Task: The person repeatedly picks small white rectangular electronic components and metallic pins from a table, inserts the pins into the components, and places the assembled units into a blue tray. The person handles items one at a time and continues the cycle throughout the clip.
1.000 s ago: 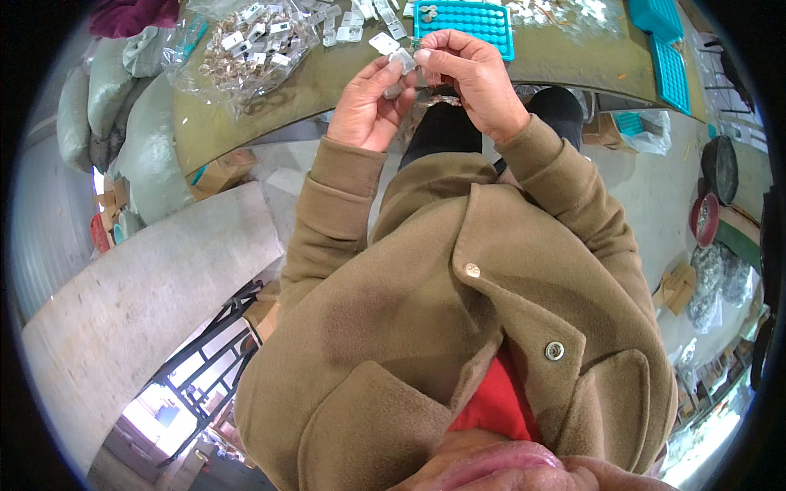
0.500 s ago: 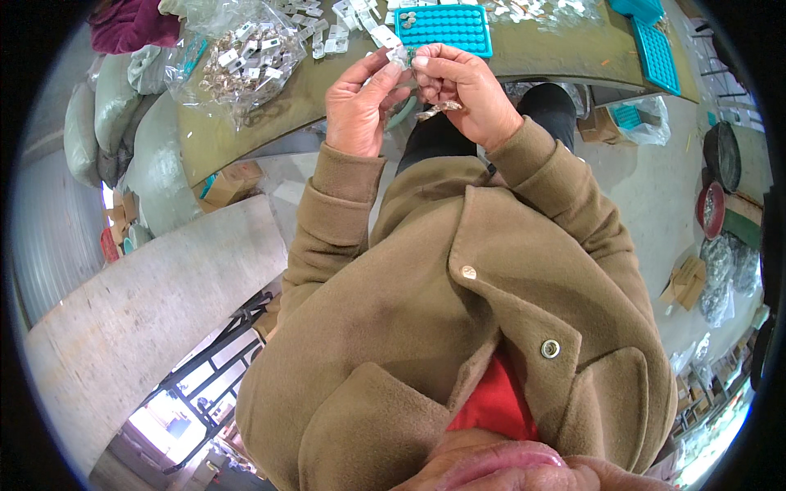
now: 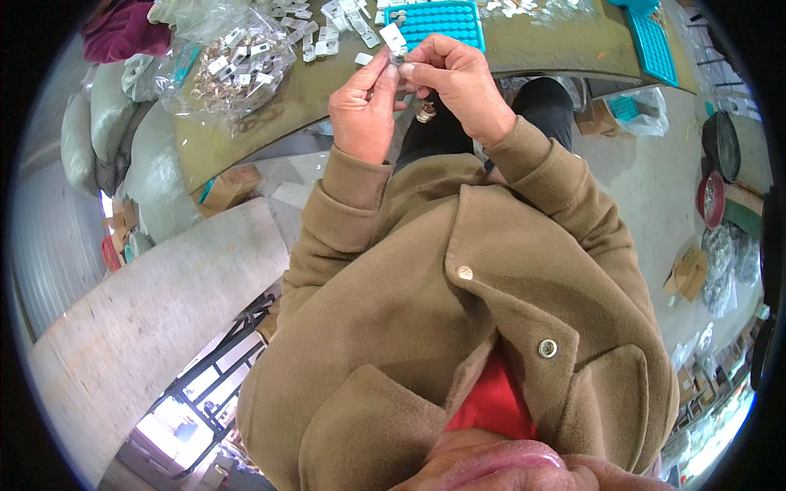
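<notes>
My left hand (image 3: 363,113) and my right hand (image 3: 461,92) meet above the near edge of the table, thumbs and fingertips pinched together. Between them, at the fingertips, sticks up a small white tag (image 3: 393,37) with a shiny bit just below it. A short, glossy, brownish metallic strand (image 3: 425,111) dangles under my right hand; whether it joins the tag is hidden by the fingers. Just beyond the hands stands a turquoise tray (image 3: 446,24) of small round hollows, with several little round pieces at its left corner. Loose white tags (image 3: 326,47) lie left of it.
A clear plastic bag (image 3: 246,74) full of shiny strands and white tags sits on the table (image 3: 557,53) to the left. Another turquoise tray (image 3: 653,51) lies at the right end. Stuffed sacks (image 3: 160,155), a pale board (image 3: 164,303) and cardboard boxes (image 3: 232,186) are at my left.
Both hands have drawn closer together, the right moving slightly left and up. The strand now hangs downward in a bunch instead of stretching sideways. The view has shifted a little.
</notes>
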### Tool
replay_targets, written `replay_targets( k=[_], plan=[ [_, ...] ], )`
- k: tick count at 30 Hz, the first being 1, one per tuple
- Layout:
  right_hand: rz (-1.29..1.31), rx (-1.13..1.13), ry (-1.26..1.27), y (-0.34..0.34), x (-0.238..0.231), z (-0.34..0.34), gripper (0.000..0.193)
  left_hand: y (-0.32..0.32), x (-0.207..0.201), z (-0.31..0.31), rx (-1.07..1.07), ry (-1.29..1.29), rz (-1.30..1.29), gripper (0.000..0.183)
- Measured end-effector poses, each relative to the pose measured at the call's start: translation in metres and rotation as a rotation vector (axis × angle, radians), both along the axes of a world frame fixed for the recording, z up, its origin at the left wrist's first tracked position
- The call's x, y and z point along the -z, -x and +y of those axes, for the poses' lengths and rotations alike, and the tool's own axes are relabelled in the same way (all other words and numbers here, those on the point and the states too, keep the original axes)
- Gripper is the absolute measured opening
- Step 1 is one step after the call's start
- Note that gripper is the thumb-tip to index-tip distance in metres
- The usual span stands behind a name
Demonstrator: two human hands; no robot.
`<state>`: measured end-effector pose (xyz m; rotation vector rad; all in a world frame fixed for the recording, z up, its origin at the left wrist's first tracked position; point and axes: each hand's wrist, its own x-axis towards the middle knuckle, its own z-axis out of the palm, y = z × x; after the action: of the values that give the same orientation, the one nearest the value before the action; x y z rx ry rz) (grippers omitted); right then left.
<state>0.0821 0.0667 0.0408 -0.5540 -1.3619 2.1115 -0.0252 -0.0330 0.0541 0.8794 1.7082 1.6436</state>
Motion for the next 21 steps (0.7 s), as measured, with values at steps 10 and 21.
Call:
replay_targets(
  k=[10,21],
  plan=[
    [-0.189,-0.064,-0.254,-0.005,0.003,0.010,0.014,0.004,0.000,0.005,-0.013,0.130,-0.243,0.027],
    [-0.274,0.113,-0.556,-0.003,0.000,-0.003,0.019,0.000,0.004,0.012,-0.152,0.087,-0.353,0.020]
  ],
)
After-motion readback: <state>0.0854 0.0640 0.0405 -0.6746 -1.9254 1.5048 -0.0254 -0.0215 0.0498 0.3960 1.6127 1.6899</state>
